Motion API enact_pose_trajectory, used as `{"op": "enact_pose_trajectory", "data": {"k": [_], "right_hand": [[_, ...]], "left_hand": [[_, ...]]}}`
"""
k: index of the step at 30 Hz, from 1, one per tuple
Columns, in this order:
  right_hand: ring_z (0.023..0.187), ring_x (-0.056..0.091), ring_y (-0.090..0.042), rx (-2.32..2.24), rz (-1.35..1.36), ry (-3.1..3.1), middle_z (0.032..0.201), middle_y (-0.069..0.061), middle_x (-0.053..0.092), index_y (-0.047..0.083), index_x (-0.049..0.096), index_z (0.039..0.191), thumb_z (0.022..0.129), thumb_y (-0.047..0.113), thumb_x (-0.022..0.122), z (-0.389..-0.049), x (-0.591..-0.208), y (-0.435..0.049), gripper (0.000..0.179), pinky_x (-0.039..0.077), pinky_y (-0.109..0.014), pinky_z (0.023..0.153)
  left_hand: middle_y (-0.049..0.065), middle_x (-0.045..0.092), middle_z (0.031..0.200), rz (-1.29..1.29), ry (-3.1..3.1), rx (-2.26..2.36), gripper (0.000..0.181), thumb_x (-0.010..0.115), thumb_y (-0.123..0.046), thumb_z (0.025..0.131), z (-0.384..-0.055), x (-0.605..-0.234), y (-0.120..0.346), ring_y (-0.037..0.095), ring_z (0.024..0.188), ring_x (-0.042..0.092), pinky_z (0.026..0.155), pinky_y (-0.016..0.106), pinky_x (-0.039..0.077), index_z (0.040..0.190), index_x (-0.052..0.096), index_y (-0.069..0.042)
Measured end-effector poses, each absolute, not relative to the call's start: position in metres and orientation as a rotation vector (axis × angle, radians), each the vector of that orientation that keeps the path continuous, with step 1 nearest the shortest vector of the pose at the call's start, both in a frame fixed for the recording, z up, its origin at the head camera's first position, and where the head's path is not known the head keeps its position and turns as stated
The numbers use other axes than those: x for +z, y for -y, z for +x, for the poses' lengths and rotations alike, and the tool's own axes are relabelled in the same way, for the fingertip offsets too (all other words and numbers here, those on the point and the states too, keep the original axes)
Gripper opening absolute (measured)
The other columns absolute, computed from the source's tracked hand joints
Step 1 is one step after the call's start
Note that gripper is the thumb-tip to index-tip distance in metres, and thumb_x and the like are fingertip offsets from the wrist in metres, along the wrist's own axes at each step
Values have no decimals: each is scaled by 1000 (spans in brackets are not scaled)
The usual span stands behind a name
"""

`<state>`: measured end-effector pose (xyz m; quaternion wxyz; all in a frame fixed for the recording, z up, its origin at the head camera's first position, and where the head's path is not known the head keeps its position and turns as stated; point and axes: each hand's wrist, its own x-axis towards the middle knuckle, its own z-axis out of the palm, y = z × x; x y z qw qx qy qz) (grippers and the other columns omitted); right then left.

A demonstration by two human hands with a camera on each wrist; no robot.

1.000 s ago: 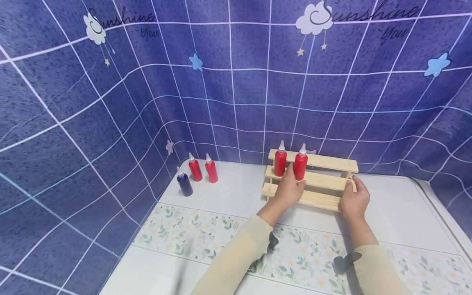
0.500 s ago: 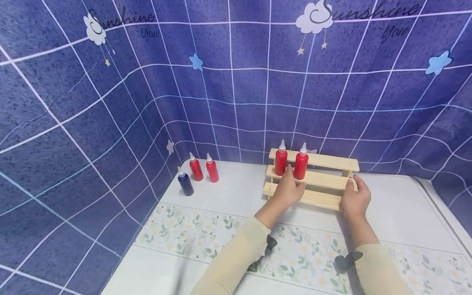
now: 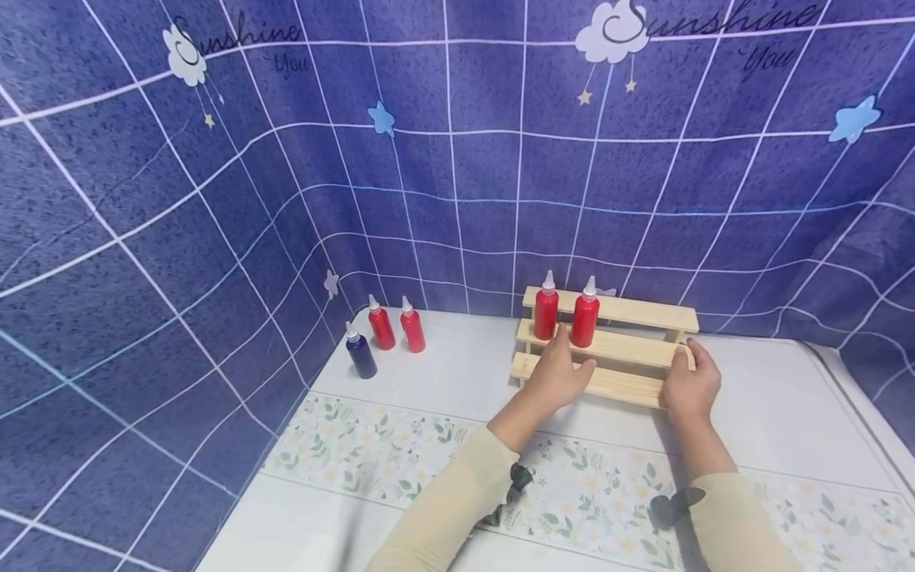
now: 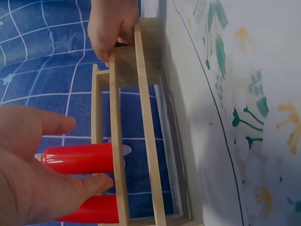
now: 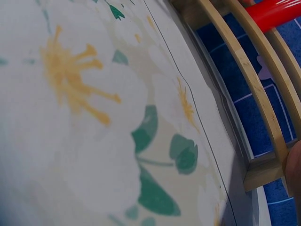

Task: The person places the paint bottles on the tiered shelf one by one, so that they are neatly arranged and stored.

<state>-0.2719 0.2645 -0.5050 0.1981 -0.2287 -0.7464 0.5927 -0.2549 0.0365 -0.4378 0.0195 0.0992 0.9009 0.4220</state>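
Two red squeeze bottles with white nozzles stand upright on the middle tier of a three-tier wooden rack (image 3: 629, 387). My left hand (image 3: 557, 380) is in front of them, its thumb and fingers apart. In the left wrist view, that hand (image 4: 33, 174) overlaps the lower red bottle (image 4: 96, 209), while the upper red bottle (image 4: 80, 158) shows between its spread fingers. At the rack's right end, my right hand (image 3: 691, 388) grips the ends of the shelves. In the right wrist view only a sliver of the right hand (image 5: 295, 169) shows at the rack's end.
Left of the rack, a dark blue bottle (image 3: 360, 355) and two more red bottles, one (image 3: 382, 330) beside the other (image 3: 412, 330), stand on the white table (image 3: 457, 365). A blue gridded curtain (image 3: 457, 159) hangs close behind the rack.
My left hand has drawn slightly down and away from the right red bottle on the rack, and its fingers have loosened. My right hand stays at the rack's end.
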Motion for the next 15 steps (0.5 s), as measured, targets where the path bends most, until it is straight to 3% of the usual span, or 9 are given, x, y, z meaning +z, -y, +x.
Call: {"op": "enact_pose_trajectory", "data": {"k": [15], "right_hand": [[161, 33, -30, 1649, -658, 2105, 171, -12, 38, 12, 39, 163, 113, 32, 40, -273, -503, -263, 53, 28, -45, 134]], "left_hand": [[5, 34, 174, 338, -2813, 1265, 79, 64, -35, 103, -241, -431, -22, 25, 161, 35, 130, 46, 35, 168, 25, -14]]}}
